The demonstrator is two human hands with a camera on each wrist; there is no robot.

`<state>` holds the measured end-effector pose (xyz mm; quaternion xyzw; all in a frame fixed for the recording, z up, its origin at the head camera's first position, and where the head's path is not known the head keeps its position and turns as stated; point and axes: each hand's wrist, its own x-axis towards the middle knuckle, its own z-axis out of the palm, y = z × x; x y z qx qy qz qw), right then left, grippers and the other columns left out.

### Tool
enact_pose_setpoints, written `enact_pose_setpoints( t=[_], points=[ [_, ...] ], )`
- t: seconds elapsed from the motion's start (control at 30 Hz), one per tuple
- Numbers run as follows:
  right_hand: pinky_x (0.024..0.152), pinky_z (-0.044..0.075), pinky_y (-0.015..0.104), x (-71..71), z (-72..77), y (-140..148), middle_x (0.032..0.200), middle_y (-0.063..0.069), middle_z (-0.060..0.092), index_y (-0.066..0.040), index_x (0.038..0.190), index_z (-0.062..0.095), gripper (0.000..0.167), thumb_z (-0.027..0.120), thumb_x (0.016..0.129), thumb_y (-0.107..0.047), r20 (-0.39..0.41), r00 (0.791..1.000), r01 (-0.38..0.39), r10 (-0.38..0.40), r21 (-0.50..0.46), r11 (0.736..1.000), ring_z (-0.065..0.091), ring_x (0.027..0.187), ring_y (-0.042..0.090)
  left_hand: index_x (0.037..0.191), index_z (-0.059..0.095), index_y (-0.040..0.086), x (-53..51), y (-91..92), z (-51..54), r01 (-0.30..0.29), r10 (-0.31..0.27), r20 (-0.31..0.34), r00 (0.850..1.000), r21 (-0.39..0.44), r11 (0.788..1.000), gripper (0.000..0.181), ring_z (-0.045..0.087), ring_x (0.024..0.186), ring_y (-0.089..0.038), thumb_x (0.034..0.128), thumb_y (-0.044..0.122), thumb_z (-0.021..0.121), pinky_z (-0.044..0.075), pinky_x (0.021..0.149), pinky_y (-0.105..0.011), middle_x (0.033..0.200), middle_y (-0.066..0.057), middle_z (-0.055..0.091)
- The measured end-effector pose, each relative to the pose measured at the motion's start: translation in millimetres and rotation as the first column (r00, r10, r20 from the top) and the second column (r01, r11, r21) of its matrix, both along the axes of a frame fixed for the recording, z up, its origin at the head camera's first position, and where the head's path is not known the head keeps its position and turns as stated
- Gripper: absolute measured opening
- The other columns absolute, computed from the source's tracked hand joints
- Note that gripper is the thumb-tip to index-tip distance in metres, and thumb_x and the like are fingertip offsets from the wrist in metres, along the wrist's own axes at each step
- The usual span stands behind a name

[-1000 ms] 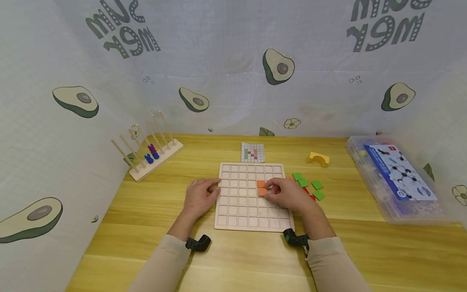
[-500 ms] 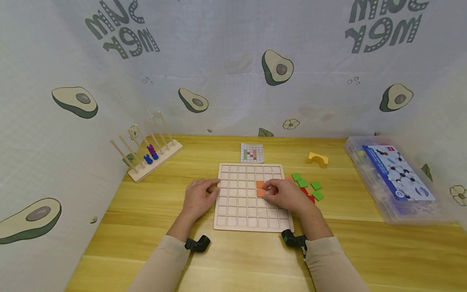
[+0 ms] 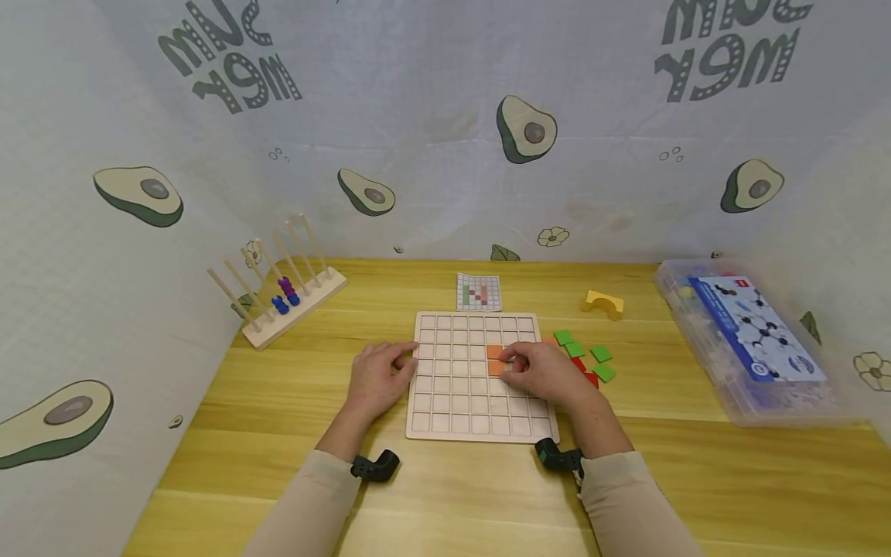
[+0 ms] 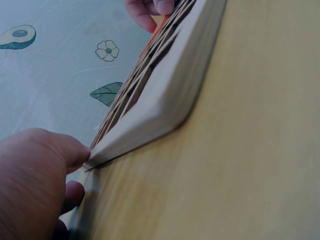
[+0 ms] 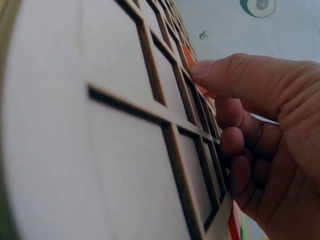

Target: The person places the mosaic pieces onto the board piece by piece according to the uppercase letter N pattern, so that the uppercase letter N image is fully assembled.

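A light wooden board (image 3: pixel 442 404) with a grid of square recesses lies in front of the person. Two square orange tiles, an upper one (image 3: pixel 494 352) and a lower one (image 3: pixel 496 369), sit in neighbouring recesses right of its middle. The right hand (image 3: pixel 546 373) reaches over the board, thumb and index finger pinching the lower orange tile at its right side. In the right wrist view the thumb (image 5: pixel 205 67) meets an orange tile; the remaining fingers are curled. The left hand (image 3: pixel 376 379) rests at the board's left edge, loosely bent fingers touching it.
Several green tiles (image 3: pixel 601 353) and red tiles (image 3: pixel 592 379) lie right of the board. A printed grid card (image 3: pixel 479 292) lies behind it. A pegged bead stand (image 3: pixel 306 305) is at left, a yellow arch block (image 3: pixel 602 304) and a plastic box (image 3: pixel 755 333) at right.
The view has shifted slightly. Both hands keep their places on the board, and the orange tiles stay in the same recesses.
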<state>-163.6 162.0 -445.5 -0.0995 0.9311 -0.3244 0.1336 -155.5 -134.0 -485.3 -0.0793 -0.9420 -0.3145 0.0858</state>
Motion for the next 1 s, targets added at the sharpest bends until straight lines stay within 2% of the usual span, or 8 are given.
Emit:
enact_pose_setpoints(
  t=[0.4,0.63,0.77,1.0],
  points=[
    [0.063,0.04,0.029,0.3,0.4,0,0.081,0.0,0.058,-0.014,0.11,0.072,0.02,0.075,0.091,-0.02,0.014,1.0,0.014,-0.014,-0.021,1.0,0.05,0.07,0.016,0.123,0.076,0.022,0.0,0.0,-0.5,0.006,-0.006,-0.016,1.0,0.006,1.0,0.029,0.046,0.077,-0.015,0.0953,0.028,0.068,0.031,0.075,-0.032,0.079,0.006,0.062],
    [0.065,0.042,0.029,0.1,3.1,3,0.083,0.0,0.06,-0.015,0.109,0.072,0.021,0.075,0.091,-0.024,0.029,0.999,0.013,-0.012,-0.034,0.999,0.052,0.072,0.016,0.123,0.076,0.022,0.2,0.0,0.0,0.005,-0.005,-0.013,1.0,-0.001,1.0,0.03,0.046,0.077,-0.015,0.0954,0.028,0.068,0.031,0.074,-0.032,0.079,0.006,0.063],
    [0.067,0.043,0.03,-1.1,8.0,11,0.085,0.001,0.06,-0.013,0.113,0.071,0.024,0.074,0.093,-0.026,0.032,0.999,0.012,-0.01,-0.047,0.999,0.052,0.074,0.017,0.124,0.075,0.023,-0.5,0.0,0.6,0.008,-0.008,-0.002,1.0,-0.004,1.0,0.03,0.047,0.078,-0.016,0.0957,0.028,0.068,0.031,0.075,-0.033,0.079,0.006,0.063],
    [0.065,0.041,0.027,-7.2,12.1,38,0.085,0.003,0.058,-0.007,0.116,0.069,0.027,0.072,0.094,-0.022,-0.016,1.0,0.015,-0.016,-0.035,0.999,0.051,0.074,0.016,0.125,0.075,0.023,-1.6,-0.6,-1.3,0.004,-0.004,0.006,1.0,-0.011,1.0,0.03,0.046,0.078,-0.015,0.0956,0.028,0.067,0.032,0.076,-0.032,0.078,0.006,0.062]
  ],
)
